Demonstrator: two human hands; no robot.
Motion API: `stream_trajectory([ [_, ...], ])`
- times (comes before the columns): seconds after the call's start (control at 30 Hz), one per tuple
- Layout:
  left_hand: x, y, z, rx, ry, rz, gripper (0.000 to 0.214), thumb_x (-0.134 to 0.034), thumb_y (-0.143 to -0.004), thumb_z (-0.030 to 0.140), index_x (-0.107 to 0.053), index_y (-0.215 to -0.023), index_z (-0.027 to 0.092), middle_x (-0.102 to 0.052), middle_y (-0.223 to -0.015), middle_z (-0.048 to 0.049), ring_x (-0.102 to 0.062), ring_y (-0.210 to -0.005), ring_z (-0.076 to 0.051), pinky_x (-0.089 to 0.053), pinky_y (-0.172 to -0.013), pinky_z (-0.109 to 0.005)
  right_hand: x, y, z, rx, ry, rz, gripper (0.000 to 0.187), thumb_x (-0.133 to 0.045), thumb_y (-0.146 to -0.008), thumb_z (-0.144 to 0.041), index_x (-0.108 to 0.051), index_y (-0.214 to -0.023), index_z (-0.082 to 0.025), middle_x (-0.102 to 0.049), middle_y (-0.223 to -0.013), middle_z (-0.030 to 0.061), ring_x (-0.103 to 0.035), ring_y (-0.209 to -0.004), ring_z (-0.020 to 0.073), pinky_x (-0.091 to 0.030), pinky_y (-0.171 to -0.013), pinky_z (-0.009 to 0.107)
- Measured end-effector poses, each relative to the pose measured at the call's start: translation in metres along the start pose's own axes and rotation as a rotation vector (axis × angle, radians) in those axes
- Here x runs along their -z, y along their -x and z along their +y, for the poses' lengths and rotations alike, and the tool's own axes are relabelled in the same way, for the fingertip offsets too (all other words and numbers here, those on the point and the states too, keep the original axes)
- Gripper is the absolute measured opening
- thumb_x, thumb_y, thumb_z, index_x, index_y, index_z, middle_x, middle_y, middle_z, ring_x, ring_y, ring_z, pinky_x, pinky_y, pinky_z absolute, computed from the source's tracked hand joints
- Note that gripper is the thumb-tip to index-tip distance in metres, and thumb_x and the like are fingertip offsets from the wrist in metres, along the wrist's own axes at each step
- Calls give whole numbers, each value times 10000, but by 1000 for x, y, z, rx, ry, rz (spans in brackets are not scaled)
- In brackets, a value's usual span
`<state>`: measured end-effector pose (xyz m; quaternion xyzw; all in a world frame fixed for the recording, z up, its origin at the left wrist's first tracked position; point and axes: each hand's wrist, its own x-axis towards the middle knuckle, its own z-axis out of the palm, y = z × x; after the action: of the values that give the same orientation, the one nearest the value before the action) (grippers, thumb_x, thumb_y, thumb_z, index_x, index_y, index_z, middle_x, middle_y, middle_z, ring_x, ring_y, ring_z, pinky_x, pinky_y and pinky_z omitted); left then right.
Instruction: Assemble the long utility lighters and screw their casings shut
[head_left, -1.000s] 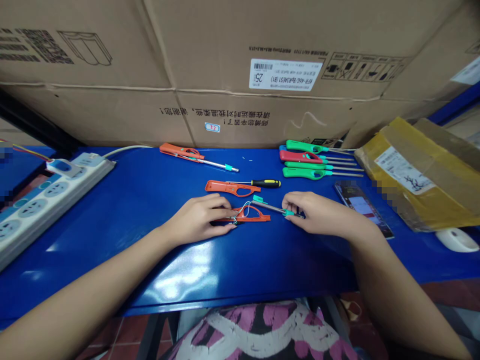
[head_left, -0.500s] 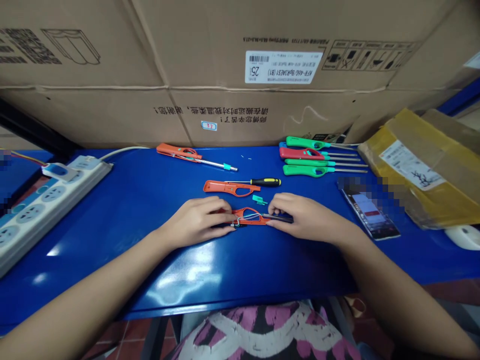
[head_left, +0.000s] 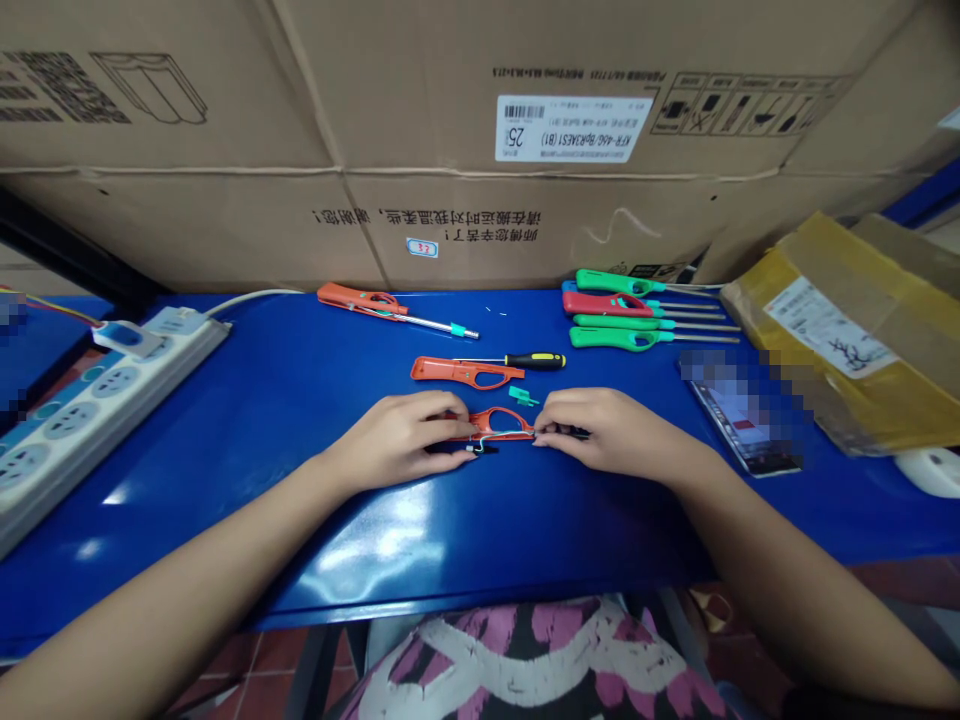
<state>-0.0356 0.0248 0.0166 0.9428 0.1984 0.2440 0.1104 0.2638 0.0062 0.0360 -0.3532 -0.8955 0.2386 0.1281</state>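
Note:
My left hand (head_left: 405,436) is closed on the left end of an opened orange lighter casing half (head_left: 511,434). A thin pale wire runs along inside the casing, and a small black part (head_left: 486,450) sticks out by my left fingertips. At the casing's right end my right hand (head_left: 600,430) pinches a dark, thin rod (head_left: 576,432), mostly hidden by the fingers. Just beyond lies a small green plastic piece (head_left: 523,396). Behind it are the other orange casing half (head_left: 442,371) and a black-and-yellow screwdriver (head_left: 535,360).
At the back left lies an orange lighter with a metal tube (head_left: 361,300). Several green and red lighters (head_left: 611,338) lie at the back right, near a phone (head_left: 739,415) and a yellow-taped box (head_left: 825,330). A power strip (head_left: 112,400) is at left; a large carton (head_left: 420,120) stands behind.
My right fingers have shifted and closed in at the casing's right end, covering more of the dark rod. The wire lies lower along the casing. The view has shifted slightly.

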Motion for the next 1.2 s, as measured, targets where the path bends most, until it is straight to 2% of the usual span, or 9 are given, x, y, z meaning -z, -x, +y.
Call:
stream_trajectory([
  [0.1,-1,0,-1,5,8,-6,207,-654,-958,330,-728,-1098,196,-723,-1041,-57,-712,-901,-162,-579,-757,-261,-2,-1,2,0,74,36,108,-637,-968,-264,-712,-956,-187,-723,-901,34,-661,-794,161,-447,-713,270],
  [0.23,-1,1,-1,36,52,-15,195,-644,-963,317,-733,-1091,199,-719,-1044,-65,-705,-907,-161,-577,-765,-256,-2,-2,4,33,129,87,141,-603,-989,-270,-718,-990,-187,-740,-966,56,-690,-904,190,-493,-805,298],
  [0.33,-1,1,-1,53,89,-13,192,-642,-963,305,-738,-1091,198,-716,-1042,-70,-702,-904,-158,-578,-772,-252,0,0,5,40,91,56,141,-632,-969,-266,-705,-1069,-200,-736,-1048,61,-686,-982,201,-515,-866,319],
  [0.43,-2,1,-2,58,89,-12,197,-654,-955,310,-740,-1092,198,-713,-1043,-70,-701,-900,-159,-578,-765,-254,5,3,6,-3,52,27,234,-687,-920,-250,-669,-1149,-205,-713,-1135,73,-667,-1049,214,-519,-907,336],
  [0.6,-2,1,-2,70,110,-19,205,-661,-950,319,-734,-1094,192,-704,-1055,-70,-697,-912,-160,-581,-782,-264,8,5,9,-78,46,-21,113,-590,-963,-200,-680,-1033,-193,-702,-1027,52,-656,-920,187,-514,-805,313],
  [0.83,-4,4,-4,101,84,-22,220,-673,-937,321,-741,-1106,197,-694,-1132,-90,-707,-942,-176,-598,-804,-276,4,5,10,-28,16,5,229,-501,-1016,-189,-716,-1094,-178,-686,-1059,75,-647,-978,192,-505,-890,329],
  [0.97,-5,4,-6,76,67,-3,234,-686,-929,321,-736,-1106,176,-708,-1173,-108,-719,-1016,-211,-606,-862,-310,4,7,12,-23,8,-1,262,-497,-1021,-193,-747,-1099,-185,-661,-1069,74,-639,-913,170,-503,-827,302],
  [1.2,-3,-1,-5,73,143,-7,220,-691,-926,302,-738,-1103,180,-753,-1114,-88,-728,-1009,-202,-605,-887,-316,1,5,11,27,104,17,309,-471,-1023,-171,-753,-1147,-192,-668,-1011,81,-636,-883,179,-495,-753,292],
])
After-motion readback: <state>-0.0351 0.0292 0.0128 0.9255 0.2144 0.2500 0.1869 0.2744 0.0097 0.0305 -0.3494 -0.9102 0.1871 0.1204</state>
